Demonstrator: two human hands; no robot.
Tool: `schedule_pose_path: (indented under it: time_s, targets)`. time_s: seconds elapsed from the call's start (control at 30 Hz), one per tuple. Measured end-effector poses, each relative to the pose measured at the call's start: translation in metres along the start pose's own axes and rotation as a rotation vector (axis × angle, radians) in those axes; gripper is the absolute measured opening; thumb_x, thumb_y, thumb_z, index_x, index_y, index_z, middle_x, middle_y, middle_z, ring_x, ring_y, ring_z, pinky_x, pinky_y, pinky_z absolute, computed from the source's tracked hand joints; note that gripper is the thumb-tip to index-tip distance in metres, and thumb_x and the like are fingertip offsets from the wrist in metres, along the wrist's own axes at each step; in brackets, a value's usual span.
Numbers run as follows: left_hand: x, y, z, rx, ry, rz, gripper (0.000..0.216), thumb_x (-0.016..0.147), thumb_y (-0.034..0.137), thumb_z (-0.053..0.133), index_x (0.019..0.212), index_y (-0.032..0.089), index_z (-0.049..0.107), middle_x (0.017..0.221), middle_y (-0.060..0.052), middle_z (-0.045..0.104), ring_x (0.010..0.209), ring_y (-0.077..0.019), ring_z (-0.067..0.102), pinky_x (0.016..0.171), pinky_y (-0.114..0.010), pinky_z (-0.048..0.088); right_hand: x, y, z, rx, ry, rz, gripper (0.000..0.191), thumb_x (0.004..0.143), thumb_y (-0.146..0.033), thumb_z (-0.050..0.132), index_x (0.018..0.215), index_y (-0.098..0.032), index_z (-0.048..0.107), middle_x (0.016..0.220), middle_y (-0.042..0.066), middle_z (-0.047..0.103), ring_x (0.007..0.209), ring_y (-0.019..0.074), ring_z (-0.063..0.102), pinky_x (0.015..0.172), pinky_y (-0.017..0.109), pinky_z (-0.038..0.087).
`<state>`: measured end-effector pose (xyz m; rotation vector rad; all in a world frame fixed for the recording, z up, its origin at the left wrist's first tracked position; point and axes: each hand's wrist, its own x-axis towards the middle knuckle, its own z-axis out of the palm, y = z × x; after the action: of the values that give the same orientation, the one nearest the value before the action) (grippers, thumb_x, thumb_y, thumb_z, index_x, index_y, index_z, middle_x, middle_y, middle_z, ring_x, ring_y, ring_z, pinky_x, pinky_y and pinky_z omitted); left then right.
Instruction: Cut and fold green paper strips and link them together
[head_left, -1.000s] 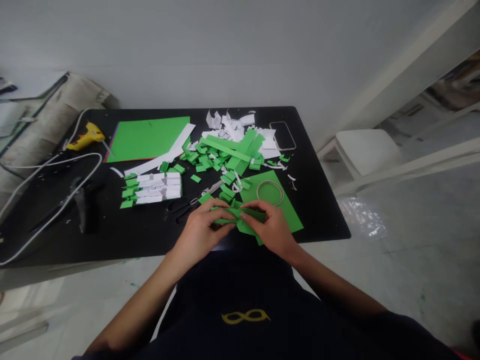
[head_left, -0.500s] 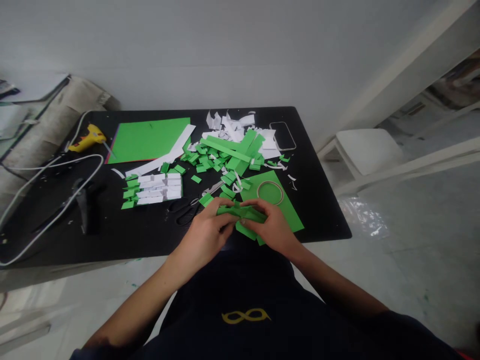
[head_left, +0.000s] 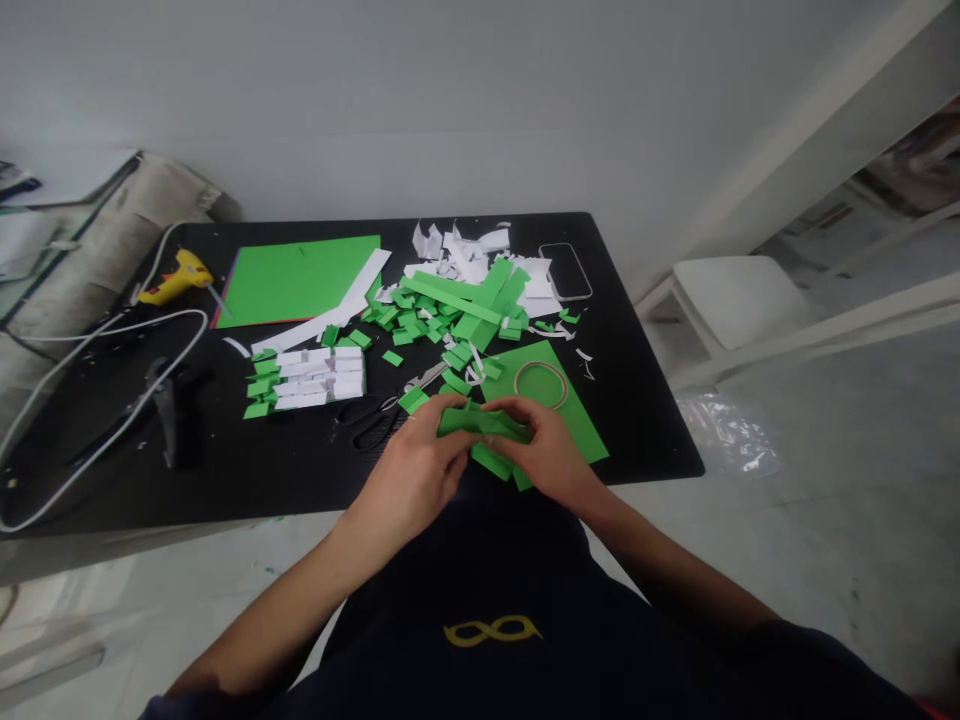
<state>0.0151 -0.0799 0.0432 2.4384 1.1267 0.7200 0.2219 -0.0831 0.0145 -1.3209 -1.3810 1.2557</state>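
Between my two hands is a folded piece of green paper [head_left: 459, 420], held over the table's front edge. My left hand [head_left: 424, 455] pinches its left end, fingers behind and thumb in front. My right hand [head_left: 544, 445] grips the right end the same way. More green paper strips [head_left: 491, 462] show just below the fingers. Beyond my right hand, a roll of tape [head_left: 541, 385] lies on a green sheet [head_left: 592, 435]. Black-handled scissors [head_left: 371, 425] rest left of my left hand, blades pointing away. Parts of the held paper are hidden by my fingers.
Green and white paper pieces [head_left: 427, 315] are heaped mid-table. A white-and-green paper assembly [head_left: 322, 377] lies to the left. Farther left are a yellow glue gun [head_left: 176, 278], a white cable [head_left: 112, 440] and a dark tool [head_left: 166, 415]. A phone-sized outline [head_left: 566, 272] lies back right.
My left hand has shifted slightly and the green paper's left part is turned, showing more of its face. My right hand stays nearly in place.
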Motion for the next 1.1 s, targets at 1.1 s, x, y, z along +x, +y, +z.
schedule_pose_path:
  time_s: [1.1]
  targets:
    - [-0.0003, -0.0055, -0.0019, 0.026, -0.014, 0.067, 0.025, 0.098, 0.011, 0.057, 0.108, 0.02, 0.078, 0.132, -0.015, 0.064, 0.118, -0.0318, 0.068, 0.095, -0.052, 0.065, 0.0011, -0.0021, 0.0001, 0.138, 0.033, 0.048, 0.024, 0.078, -0.023, 0.083, 0.101, -0.027, 0.075, 0.111, 0.004, 0.079, 0.111, 0.0251, 0.073, 0.102, 0.047, 0.059]
